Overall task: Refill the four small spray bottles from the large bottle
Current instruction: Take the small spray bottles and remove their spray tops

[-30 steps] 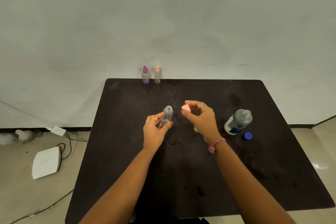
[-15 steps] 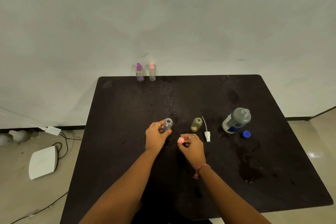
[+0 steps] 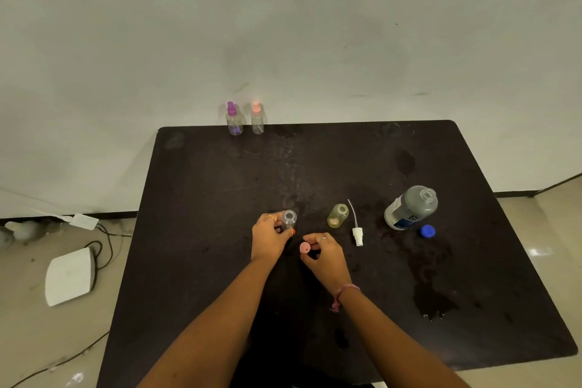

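While the left hand [image 3: 270, 238] is gripping a small clear uncapped plastic bottle [image 3: 288, 220], the right hand [image 3: 324, 257] is pinching a round pink cap [image 3: 305, 247] above the matte black table [image 3: 220, 198], near its front edge.

Black table [image 3: 195, 198] bearing bottles, caps.

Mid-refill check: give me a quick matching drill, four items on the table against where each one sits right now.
Items:
1. clear uncapped small bottle
2. pink spray top
3. blue cap
4. white sprayer with tube

Places:
A. lying on the table right of the yellowish bottle
B. held by the left hand
C. beside the large bottle
D. pinched by the right hand

Pairs: 1-B, 2-D, 3-C, 4-A
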`<state>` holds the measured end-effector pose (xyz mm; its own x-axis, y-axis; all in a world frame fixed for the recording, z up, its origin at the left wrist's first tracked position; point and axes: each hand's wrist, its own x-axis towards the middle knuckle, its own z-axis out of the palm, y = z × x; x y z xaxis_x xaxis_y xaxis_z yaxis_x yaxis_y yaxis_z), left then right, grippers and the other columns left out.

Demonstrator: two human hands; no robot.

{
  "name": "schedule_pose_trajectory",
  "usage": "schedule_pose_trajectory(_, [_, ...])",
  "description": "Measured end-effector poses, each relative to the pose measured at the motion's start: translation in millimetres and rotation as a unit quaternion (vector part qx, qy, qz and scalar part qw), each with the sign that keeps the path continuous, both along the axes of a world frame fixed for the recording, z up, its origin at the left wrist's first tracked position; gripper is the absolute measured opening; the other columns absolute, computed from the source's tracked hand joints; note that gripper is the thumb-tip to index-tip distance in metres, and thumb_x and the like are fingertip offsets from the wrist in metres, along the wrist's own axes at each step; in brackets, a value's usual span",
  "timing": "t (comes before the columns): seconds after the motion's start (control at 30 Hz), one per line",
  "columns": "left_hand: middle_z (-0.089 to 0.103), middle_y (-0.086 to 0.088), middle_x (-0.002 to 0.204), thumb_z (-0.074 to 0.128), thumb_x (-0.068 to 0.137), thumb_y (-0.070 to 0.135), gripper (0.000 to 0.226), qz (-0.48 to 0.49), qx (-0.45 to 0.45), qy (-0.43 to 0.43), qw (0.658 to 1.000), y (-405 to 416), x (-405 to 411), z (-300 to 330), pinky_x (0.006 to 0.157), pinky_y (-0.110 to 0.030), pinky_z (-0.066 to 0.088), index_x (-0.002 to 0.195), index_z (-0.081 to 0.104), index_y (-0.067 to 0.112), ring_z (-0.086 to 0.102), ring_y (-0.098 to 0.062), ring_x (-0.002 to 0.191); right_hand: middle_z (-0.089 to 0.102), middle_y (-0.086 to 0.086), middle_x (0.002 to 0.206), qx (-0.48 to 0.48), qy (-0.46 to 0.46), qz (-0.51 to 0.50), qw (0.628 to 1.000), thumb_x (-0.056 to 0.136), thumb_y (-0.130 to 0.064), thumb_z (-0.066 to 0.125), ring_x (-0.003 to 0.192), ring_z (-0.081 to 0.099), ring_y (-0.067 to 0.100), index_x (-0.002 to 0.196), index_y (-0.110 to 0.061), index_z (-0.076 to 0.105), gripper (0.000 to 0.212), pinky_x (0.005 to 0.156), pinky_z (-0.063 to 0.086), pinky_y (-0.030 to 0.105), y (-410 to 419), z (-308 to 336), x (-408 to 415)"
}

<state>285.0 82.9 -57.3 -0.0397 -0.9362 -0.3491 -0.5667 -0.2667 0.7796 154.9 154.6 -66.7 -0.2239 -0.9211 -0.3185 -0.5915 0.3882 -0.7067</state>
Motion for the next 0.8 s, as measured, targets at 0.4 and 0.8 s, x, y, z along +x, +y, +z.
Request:
schedule_pose_trajectory(0.4, [0.052, -0.003, 0.129, 0.075, 0.079, 0.005, 0.055, -0.022, 0.008, 0.003, 1.0, -4.6, 7.7, -5.6, 0.094, -0.016, 0.043, 0.13, 0.055, 0.01, 0.054, -0.009, 0.11, 0.05, -0.011, 0.11, -0.035, 0.004, 0.067, 0.997, 0.079, -0.016, 0.073, 0.095, 0.054, 0.001, 0.121, -0.023, 0.057, 0.046, 0.083, 0.051, 0.019, -27.1, 52.1, -11.6])
schedule_pose_trajectory(0.8, [0.048, 0.001, 0.129, 0.066, 0.087, 0.01, 0.056, -0.084, -0.077, -0.041, 0.993, -30.5, 73.5, 15.4, 0.102, -0.029, 0.045, 0.138, 0.048, 0.019, 0.05, -0.012, 0.115, 0.059, -0.004, 0.098, -0.172, -0.019, 0.072, 0.982, 0.082, -0.014, 0.072, 0.08, 0.061, 0.006, 0.107, -0.018, 0.063, 0.027, 0.071, 0.048, 0.008, -117.2, 99.0, -9.5])
